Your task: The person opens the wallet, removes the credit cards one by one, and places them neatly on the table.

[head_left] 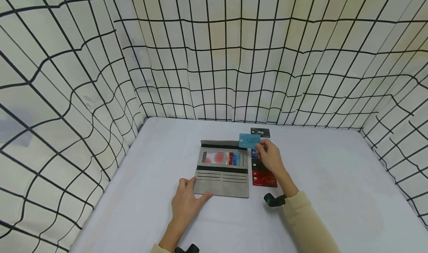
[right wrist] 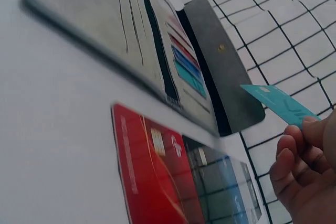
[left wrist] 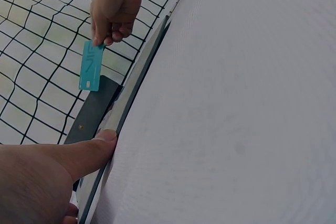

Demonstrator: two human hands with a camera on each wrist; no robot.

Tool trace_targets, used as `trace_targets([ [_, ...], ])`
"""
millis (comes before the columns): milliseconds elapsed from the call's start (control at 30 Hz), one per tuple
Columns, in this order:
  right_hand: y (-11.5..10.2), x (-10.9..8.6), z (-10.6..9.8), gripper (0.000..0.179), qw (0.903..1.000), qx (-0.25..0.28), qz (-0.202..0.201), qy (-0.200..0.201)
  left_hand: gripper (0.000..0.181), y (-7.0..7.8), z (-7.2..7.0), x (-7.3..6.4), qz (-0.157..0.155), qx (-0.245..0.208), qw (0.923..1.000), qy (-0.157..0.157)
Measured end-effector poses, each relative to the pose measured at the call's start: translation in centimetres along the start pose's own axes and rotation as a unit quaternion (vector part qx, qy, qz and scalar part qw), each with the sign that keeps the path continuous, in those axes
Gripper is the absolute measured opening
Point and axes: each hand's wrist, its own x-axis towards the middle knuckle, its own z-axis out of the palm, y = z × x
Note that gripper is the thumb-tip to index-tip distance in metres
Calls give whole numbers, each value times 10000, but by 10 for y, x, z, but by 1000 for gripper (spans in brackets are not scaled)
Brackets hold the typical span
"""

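A grey long wallet [head_left: 230, 190] lies unfolded on the table, its slit card slots towards the front and a window with a pink picture and several small coloured cards behind them. My left hand [head_left: 186, 201] holds its near left corner, thumb on the front edge and fingers at the left side. Between thumb and fingers, my right hand [head_left: 271, 157] pinches a teal VIP card [head_left: 248, 140], raised over the wallet's far right corner. In the right wrist view, the teal card [right wrist: 281, 103] appears tilted beside the wallet's dark flap [right wrist: 223, 66].
Right of the wallet runs a column of cards: a red VIP card [head_left: 264, 179] nearest, then a black card [head_left: 258, 165], a blue card [head_left: 254, 153] partly hidden, and a black Vip card [head_left: 262, 132] farthest. A white cloth covers the table [head_left: 160, 152]. Black-gridded white fabric [head_left: 217, 59] walls the back and sides.
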Motion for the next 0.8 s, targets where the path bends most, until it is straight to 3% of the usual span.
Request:
trace_targets([
  [267, 19, 10, -20, 33, 9942, 299, 521, 891, 84, 0, 0, 1, 0, 7, 10000, -35],
  [533, 41, 21, -40, 30, 9861, 630, 687, 1376, 84, -1, 1, 1, -19, -2, 10000, -80],
  [800, 59, 38, -58, 28, 9781, 568, 958, 1760, 84, -1, 0, 0, -34, -1, 10000, -92],
])
